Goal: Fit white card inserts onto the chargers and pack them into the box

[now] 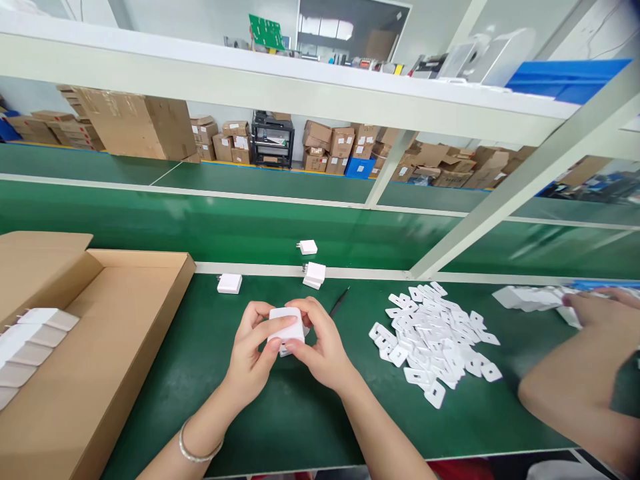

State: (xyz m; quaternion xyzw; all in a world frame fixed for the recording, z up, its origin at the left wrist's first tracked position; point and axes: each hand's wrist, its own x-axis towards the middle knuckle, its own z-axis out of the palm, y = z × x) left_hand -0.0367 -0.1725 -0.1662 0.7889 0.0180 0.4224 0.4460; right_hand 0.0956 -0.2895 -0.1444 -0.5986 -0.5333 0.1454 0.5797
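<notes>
In the head view, just below the middle of the frame, the left hand (253,350) and right hand (320,343) together grip a white block (286,321) over the green bench (195,373). White plug adapters (229,284) sit just above centre-left; white plates (435,333) lie heaped at centre right, an open carton (123,333) at lower left.

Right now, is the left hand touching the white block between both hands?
Touching. The head view shows the left hand with one finger lying across the white block.
</notes>
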